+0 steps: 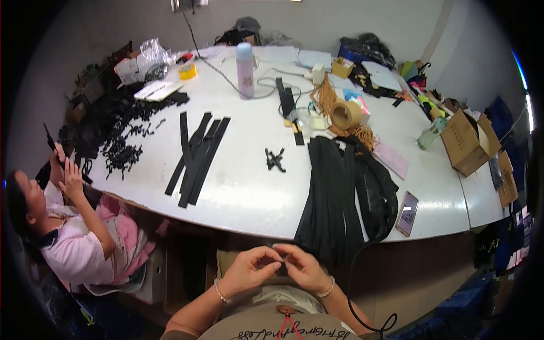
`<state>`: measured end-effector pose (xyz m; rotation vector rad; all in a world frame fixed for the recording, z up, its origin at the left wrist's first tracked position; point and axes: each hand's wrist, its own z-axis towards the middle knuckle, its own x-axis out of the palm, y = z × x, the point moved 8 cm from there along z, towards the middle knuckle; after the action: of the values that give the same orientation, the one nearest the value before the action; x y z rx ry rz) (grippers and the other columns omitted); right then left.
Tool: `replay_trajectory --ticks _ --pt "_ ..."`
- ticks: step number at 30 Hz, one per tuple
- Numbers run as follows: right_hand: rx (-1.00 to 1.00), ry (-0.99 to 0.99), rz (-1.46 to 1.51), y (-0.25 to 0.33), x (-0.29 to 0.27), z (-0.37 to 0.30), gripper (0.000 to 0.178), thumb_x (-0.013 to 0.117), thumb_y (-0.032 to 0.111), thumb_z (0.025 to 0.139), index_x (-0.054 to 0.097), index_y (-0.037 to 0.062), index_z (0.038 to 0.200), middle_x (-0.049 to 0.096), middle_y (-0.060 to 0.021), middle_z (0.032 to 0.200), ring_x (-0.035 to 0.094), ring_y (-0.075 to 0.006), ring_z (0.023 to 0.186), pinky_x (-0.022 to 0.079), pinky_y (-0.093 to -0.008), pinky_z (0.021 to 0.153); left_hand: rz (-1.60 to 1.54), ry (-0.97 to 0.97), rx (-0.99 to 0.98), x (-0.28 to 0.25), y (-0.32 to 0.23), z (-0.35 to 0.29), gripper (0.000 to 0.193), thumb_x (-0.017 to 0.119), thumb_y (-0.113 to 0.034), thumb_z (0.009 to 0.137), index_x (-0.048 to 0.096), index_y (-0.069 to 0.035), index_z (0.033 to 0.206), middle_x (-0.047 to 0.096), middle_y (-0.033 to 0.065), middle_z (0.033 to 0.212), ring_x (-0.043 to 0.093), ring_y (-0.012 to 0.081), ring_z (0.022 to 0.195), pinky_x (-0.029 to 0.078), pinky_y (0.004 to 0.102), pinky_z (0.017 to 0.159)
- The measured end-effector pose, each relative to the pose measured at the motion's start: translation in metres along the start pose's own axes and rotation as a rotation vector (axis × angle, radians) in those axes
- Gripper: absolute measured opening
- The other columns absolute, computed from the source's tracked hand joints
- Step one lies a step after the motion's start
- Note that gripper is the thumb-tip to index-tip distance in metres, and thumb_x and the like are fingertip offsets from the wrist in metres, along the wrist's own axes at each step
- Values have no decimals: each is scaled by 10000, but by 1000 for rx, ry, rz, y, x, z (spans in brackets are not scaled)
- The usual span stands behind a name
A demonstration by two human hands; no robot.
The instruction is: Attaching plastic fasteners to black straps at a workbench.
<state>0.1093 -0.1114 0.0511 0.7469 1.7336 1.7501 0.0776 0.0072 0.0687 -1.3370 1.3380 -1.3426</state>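
Observation:
My left hand [252,271] and my right hand [307,272] meet in front of my body, just off the table's near edge. Both are closed, fingertips together, around a small black piece [281,270] whose kind I cannot make out. Nearest to my right hand, a bundle of long black strips [330,192] lies on the table and hangs over its edge. Straight ahead sits a small heap of short black pieces [275,160]. Further left, several black strips [198,158] lie crossed and side by side.
On the left, a seated co-worker [79,238] handles a black strip beside a pile of small black pieces [122,156]. A black mesh item [377,195] and a phone [407,213] lie right of the bundle. A bottle [245,71], tape roll [345,115] and carton [471,141] stand farther back.

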Motion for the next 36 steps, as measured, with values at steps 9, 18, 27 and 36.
replay_trajectory --ticks 9,18,27,36 --pt "-179 48 -137 36 7 -2 438 486 -66 795 535 6 1224 527 -116 1183 532 -150 1024 442 -248 821 222 23 83 2 -14 -9 187 623 -46 846 662 -41 1029 626 16 873 559 49 760 451 187 648" --pt "-145 27 36 11 14 -15 249 540 -57 809 625 -14 1039 619 -46 926 564 -93 824 449 -212 705 216 95 -46 5 -27 -22 150 690 -86 823 702 -13 953 687 47 813 608 63 728 494 201 668" --pt "-165 78 62 24 30 -20 155 564 -2 868 631 -27 1006 608 -34 882 552 -76 796 449 -202 701 186 201 -73 4 -26 -25 186 702 -170 831 670 10 863 650 19 748 575 47 666 468 184 597" --pt "-194 -38 51 31 18 -10 159 547 -29 852 633 -20 985 638 -57 877 589 -104 806 468 -228 739 -136 185 -103 -1 -11 -2 165 597 -168 908 626 -7 886 620 9 766 559 66 642 468 199 597"
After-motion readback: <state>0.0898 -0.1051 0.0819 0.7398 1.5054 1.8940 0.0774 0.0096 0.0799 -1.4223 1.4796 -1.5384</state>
